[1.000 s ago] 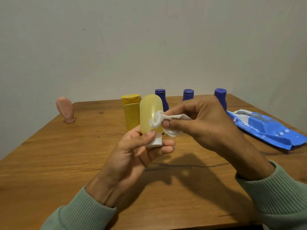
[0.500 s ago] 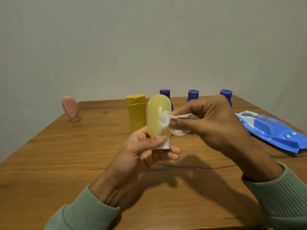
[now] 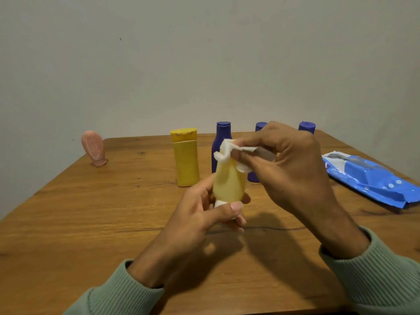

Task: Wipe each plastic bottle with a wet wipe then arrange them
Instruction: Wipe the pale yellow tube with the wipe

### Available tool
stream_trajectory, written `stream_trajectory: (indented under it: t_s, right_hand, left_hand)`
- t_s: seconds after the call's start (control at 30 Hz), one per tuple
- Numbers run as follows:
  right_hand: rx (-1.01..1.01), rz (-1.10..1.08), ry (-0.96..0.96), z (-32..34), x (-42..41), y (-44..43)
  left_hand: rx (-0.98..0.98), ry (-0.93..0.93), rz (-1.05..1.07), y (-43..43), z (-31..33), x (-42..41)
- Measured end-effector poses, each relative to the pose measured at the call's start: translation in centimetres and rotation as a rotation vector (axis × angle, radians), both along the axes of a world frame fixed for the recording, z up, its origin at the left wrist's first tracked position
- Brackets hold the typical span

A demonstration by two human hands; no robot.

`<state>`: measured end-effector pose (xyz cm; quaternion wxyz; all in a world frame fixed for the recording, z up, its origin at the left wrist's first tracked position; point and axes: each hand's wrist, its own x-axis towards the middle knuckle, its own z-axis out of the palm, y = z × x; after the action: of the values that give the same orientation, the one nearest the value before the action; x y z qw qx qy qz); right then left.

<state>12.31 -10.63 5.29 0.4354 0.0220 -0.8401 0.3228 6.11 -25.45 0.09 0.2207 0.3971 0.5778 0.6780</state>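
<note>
Six bottles in view, plus one pack and one wipe.

Surface: brown wooden worktop (image 3: 79, 212) with visible grain and a few dark knots, set against a plain pale wall (image 3: 204, 64).

- Near the far left corner, a pink bottle (image 3: 94, 147) stands cap down and leans.
- Toward the middle of the far edge, a yellow bottle (image 3: 186, 162) stands upright, cap up.
- To its right along the far edge is a row of three. The first blue bottle (image 3: 221, 142) is mostly visible. The second blue bottle (image 3: 261, 126) and third blue bottle (image 3: 306, 127) are largely hidden behind your hand.
- By the right edge, a blue wipes pack (image 3: 368, 180) lies flat.

Task item: you hold the pale yellow bottle (image 3: 229, 183) up over the middle of the worktop, white cap downward.

- Your left grip (image 3: 200, 214) is curled round the cap and lower body, thumb across the front.
- Your right grip (image 3: 288, 164) pinches a bunched white wet wipe (image 3: 226, 151) between thumb and fingertips. The wipe presses on the bottle's rounded upper end.
- The bottle sits between the two, with the left grip beneath it and the right grip above and to its right.

Green ribbed sleeves (image 3: 122, 292) show at the near edge.
</note>
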Motion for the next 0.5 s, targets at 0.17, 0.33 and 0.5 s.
stream_trajectory:
  t_s: [0.17, 0.33, 0.5]
  right_hand:
    - [0.055, 0.026, -0.060, -0.2, 0.1, -0.6]
    - [0.110, 0.050, -0.089, -0.1, 0.3, -0.7]
    - [0.109, -0.096, 0.064, -0.5, -0.3, 0.0]
  left_hand:
    - [0.012, -0.012, 0.042, 0.1, -0.2, 0.1]
    - [-0.011, 0.097, 0.121, 0.0, -0.5, -0.2]
    - [-0.099, 0.182, 0.133, 0.0, -0.7, -0.1]
